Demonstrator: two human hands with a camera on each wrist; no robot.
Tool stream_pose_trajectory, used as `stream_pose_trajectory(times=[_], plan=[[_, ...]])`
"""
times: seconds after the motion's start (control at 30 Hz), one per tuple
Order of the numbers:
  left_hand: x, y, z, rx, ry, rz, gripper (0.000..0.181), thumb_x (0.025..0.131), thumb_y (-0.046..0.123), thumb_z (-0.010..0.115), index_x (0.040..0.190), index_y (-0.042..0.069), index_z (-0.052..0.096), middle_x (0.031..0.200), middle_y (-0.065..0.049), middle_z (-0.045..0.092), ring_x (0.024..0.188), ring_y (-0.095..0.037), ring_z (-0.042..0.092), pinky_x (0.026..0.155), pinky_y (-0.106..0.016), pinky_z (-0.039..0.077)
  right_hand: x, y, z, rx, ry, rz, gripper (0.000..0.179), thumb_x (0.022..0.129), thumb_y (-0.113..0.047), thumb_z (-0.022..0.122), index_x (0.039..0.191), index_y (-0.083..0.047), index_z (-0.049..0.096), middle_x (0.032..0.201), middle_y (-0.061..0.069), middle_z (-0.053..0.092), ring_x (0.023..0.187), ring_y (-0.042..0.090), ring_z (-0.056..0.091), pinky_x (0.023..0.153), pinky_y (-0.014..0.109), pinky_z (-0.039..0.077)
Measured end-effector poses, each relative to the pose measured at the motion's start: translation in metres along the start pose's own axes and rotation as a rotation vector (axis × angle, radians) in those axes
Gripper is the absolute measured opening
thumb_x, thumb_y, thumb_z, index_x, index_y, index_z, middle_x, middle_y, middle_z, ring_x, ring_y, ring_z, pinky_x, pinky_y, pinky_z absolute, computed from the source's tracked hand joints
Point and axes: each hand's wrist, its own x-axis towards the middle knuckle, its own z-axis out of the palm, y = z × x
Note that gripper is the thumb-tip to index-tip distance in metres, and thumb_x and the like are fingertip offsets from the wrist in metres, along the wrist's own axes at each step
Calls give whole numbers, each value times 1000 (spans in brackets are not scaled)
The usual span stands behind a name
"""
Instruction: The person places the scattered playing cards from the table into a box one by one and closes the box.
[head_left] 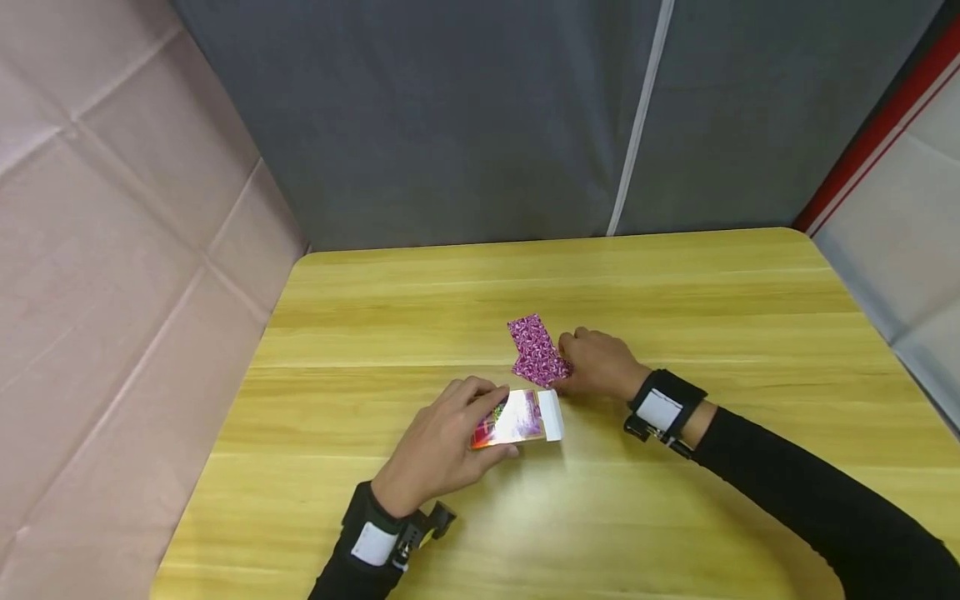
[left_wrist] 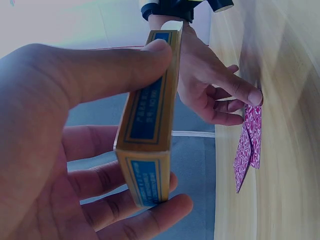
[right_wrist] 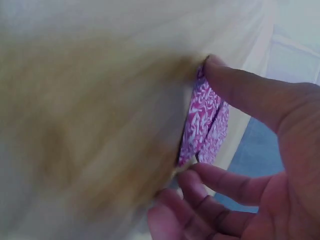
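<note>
My left hand [head_left: 442, 443] holds a small card box [head_left: 517, 418] with a shiny, colourful face; a white flap stands out at its right end. In the left wrist view, the thumb lies along the gold-and-blue side of the box and the fingers are under it. Just beyond the box, purple-and-white patterned playing cards [head_left: 537, 350] lie on the table in two overlapping, fanned-out parts. My right hand [head_left: 600, 367] pinches the nearer part by its edges, with thumb and fingertips at opposite sides in the right wrist view [right_wrist: 295, 150]. The card faces are hidden.
A yellow wood-grain table [head_left: 360, 308] lies under both hands. Behind its far edge hangs a grey curtain [head_left: 450, 125] with a white strip [head_left: 641, 117]. Pale panels [head_left: 112, 292] stand at the left and right sides.
</note>
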Motion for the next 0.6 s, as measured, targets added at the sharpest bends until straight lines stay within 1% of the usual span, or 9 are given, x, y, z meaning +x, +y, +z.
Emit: stream_pose_trajectory(times=[0.13,0.27,0.33,0.37,0.47,0.53,0.6], plan=[[1,-1,-1,-3,14,4,67,73,51,68,126,12,54,116,4,49,102,-9,45,73,-26,49,1,1,0,62,-30,28,60,65,-46,76,103,-5,56,75,0,53,65,15,49,52,27,41],[1,-1,-1,-3,21,3,67,72,49,70,125,13,54,116,5,49,102,-8,45,73,-26,48,0,5,-1,162,-92,49,56,61,-46,79,95,-9,55,73,-1,53,64,16,49,53,28,40],[0,0,-1,-5,16,1,67,72,49,69,126,12,54,117,5,49,102,-8,45,73,-27,48,-2,7,-1,205,-122,52,51,61,-44,80,90,-11,55,73,-1,53,65,16,48,54,27,40],[0,0,-1,-4,16,0,67,72,50,69,126,13,54,117,5,49,102,-8,45,72,-27,48,-3,9,-1,228,-132,48,46,62,-41,79,88,-11,56,72,-1,53,65,16,47,55,28,40],[-1,-1,-1,-3,15,-6,67,73,51,68,126,14,53,117,5,49,103,-8,45,73,-26,48,-6,11,-1,290,-155,13,27,73,-30,74,84,-11,59,72,0,53,65,16,46,55,28,40],[-1,-1,-1,4,19,-8,67,73,52,67,126,14,53,117,6,49,103,-7,45,73,-25,48,-9,13,-1,328,-160,-25,14,80,-22,68,83,-10,60,72,0,53,65,15,46,56,28,40],[-1,-1,-2,4,20,-10,67,73,52,68,126,14,53,117,6,49,103,-6,45,73,-25,48,-12,14,-3,354,-163,-58,7,85,-17,61,83,-11,60,72,-1,53,66,14,46,57,28,40]])
